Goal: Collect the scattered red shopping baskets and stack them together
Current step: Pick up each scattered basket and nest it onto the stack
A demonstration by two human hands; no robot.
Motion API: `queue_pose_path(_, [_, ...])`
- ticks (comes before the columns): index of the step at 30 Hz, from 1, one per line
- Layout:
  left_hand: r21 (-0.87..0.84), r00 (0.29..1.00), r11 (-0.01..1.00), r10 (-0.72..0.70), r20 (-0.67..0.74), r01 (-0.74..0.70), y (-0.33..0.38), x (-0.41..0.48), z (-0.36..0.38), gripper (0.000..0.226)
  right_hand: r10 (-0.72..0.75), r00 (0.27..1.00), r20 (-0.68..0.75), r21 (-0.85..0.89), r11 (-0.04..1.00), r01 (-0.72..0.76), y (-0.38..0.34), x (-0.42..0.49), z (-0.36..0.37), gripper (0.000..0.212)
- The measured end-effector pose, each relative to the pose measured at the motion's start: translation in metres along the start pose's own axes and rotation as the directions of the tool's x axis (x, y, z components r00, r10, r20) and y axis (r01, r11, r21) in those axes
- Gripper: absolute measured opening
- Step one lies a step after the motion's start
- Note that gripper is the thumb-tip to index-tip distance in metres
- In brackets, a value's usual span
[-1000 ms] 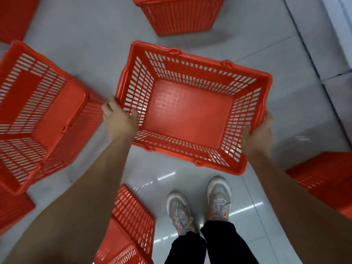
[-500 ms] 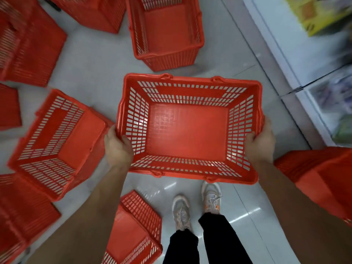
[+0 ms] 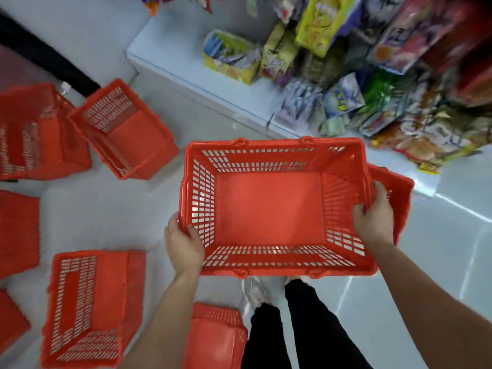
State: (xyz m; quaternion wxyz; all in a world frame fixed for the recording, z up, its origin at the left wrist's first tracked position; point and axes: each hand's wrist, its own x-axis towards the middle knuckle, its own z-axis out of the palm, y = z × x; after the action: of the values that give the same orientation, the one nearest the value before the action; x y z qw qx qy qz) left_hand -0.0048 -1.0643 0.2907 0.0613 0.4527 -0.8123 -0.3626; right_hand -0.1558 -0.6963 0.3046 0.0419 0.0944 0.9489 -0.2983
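Both forearms bare to the frame edge, no sleeves, no watch or rings visible on left hand (image 3: 184, 245) or right hand (image 3: 373, 219). Black trousers (image 3: 300, 331), slim cut. Light grey-white trainers (image 3: 254, 291), laces visible, detail blurred; second shoe mostly hidden.

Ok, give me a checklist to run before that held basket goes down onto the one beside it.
1. Left hand grips the held basket at its short end: ok.
2. Right hand grips the opposite end: ok.
3. Held basket empty inside: ok.
4. Basket at right upright, opening up: cannot tell, mostly hidden.
5. Held basket lined up over it: not ok, it sits offset to the left.
6. Shoes clear of the basket by the feet: ok.
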Motion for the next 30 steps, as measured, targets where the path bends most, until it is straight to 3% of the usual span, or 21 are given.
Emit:
queue_pose_path(5, [-0.016, 0.976, 0.989, 0.151, 0.156, -0.150, 0.068, -0.023, 0.078, 0.037, 0.231, 0.967, -0.106, 0.049, 0.973, -0.226, 0.084, -0.006, -0.067, 0.063])
queue_pose_path(12, [-0.009, 0.929, 0.979, 0.194, 0.315, -0.202, 0.119, -0.049, 0.214, 0.029, 0.338, 0.921, -0.195, 0.122, 0.940, -0.320, 0.203, 0.027, -0.097, 0.058])
queue_pose_path(18, [0.042, 0.939, 0.978, 0.184, 0.289, -0.205, 0.138, -0.066, 0.308, 0.030, 0.370, 0.908, -0.199, 0.172, 0.925, -0.339, 0.286, 0.078, -0.080, 0.059])
queue_pose_path(22, [0.033, 0.942, 0.959, 0.270, 0.201, -0.282, 0.164, -0.055, 0.348, 0.029, 0.428, 0.889, -0.159, 0.229, 0.892, -0.389, 0.324, 0.113, -0.070, 0.059])
queue_pose_path(30, [0.038, 0.949, 0.968, 0.236, 0.207, -0.249, 0.183, -0.065, 0.351, 0.021, 0.363, 0.920, -0.150, 0.241, 0.915, -0.322, 0.339, 0.116, -0.075, 0.055])
